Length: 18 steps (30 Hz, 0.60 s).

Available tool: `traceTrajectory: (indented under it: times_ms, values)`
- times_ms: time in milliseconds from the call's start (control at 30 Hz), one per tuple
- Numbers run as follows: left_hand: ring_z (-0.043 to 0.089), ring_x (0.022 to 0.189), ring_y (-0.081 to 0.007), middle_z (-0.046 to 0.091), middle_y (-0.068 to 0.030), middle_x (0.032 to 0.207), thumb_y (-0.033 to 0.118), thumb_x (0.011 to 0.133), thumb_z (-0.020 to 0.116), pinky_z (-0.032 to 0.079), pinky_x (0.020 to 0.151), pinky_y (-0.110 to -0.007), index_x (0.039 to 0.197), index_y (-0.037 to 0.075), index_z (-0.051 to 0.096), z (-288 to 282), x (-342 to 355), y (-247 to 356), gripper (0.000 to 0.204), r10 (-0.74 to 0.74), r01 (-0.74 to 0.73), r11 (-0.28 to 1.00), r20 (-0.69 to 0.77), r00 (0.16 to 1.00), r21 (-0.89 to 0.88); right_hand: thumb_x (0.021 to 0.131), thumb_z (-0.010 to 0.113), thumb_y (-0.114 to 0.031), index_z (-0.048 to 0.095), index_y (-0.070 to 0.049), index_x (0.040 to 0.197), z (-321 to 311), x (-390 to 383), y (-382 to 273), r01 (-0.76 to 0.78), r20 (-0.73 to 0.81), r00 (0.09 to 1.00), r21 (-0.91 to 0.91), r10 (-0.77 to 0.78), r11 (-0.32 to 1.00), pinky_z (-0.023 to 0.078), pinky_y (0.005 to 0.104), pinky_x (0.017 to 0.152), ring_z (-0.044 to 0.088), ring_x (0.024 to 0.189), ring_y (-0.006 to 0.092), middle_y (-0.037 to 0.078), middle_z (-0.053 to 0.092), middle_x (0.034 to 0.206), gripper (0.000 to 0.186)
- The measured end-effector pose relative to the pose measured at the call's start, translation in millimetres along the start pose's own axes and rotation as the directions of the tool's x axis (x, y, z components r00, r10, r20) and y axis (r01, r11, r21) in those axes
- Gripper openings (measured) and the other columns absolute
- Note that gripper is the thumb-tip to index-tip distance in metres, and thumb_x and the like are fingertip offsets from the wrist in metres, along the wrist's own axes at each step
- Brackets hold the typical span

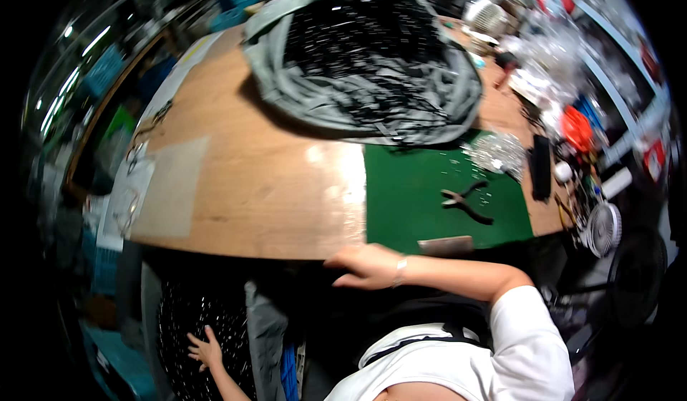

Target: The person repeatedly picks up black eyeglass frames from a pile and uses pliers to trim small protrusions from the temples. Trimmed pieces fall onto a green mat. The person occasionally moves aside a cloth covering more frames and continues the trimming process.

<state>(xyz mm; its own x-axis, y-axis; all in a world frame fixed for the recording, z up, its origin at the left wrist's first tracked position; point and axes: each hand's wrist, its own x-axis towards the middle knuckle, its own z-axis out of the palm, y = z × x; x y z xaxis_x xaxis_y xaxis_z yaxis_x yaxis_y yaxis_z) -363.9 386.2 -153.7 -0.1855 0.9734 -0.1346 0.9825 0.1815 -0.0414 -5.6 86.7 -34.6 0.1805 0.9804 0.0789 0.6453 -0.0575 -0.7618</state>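
My left hand (206, 349) is low at the left, below the table, its fingers spread over a bag or bin of black pieces with white specks (204, 308). Whether it touches them I cannot tell. My right hand (366, 265) is at the table's front edge with fingers stretched out and nothing visible in them. To its right, a green mat (408, 193) bears dark-handled pliers (466, 204) with jaws apart, small shiny bits and a short brownish bar (445, 245). Farther back, a grey sack (268, 72) lies open, full of thin black pieces (358, 29).
A clear bag of small shiny pieces (499, 153) rests at the mat's back right corner. Plastic bags (551, 57), an orange bag (577, 129), a black box (541, 166) and a white fan (604, 228) crowd the right. Papers (129, 204) lie on the wooden table's (272, 193) left.
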Motion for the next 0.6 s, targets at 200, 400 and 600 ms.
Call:
traceTrajectory:
  times_ms: [200,400,600]
  values:
    - [0.039,0.111,-0.0356,0.045,-0.0222,0.117,0.027,0.079,0.057,0.029,0.094,-0.042,0.116,-0.006,0.042,-68.2,-159.4,200.6,0.051,0.651,-0.884,0.363,-0.599,0.466,-0.294,0.067,0.068,-0.019,0.053,-0.003,0.085,-143.6,-202.3,53.2,-0.385,-0.564,0.821,-0.422,0.095,0.821,0.043,0.0351,0.078,0.051,0.091,0.0296,0.014,0.054,0.095,0.028]
    - [0.017,0.129,-0.0294,0.025,-0.0146,0.137,0.051,0.083,0.041,0.007,0.102,-0.052,0.127,0.003,0.033,-45.3,-292.8,316.8,0.066,0.877,-0.890,0.393,-0.195,0.439,-0.233,0.066,0.065,-0.047,0.047,-0.003,0.080,-140.8,-214.4,128.4,-0.237,-0.386,0.922,-0.562,0.002,0.793,0.024,0.0529,0.097,0.035,0.116,0.0375,0.021,0.043,0.117,0.050]
    - [0.025,0.125,-0.0266,0.035,-0.0125,0.131,0.048,0.079,0.049,0.010,0.102,-0.050,0.122,0.004,0.039,-38.2,-291.6,327.0,0.062,0.835,-0.886,0.410,-0.303,0.460,-0.216,0.071,0.062,-0.035,0.049,0.001,0.083,-139.1,-199.0,143.9,-0.246,-0.387,0.922,-0.565,0.011,0.788,0.022,0.0563,0.095,0.037,0.113,0.0361,0.021,0.044,0.115,0.039]
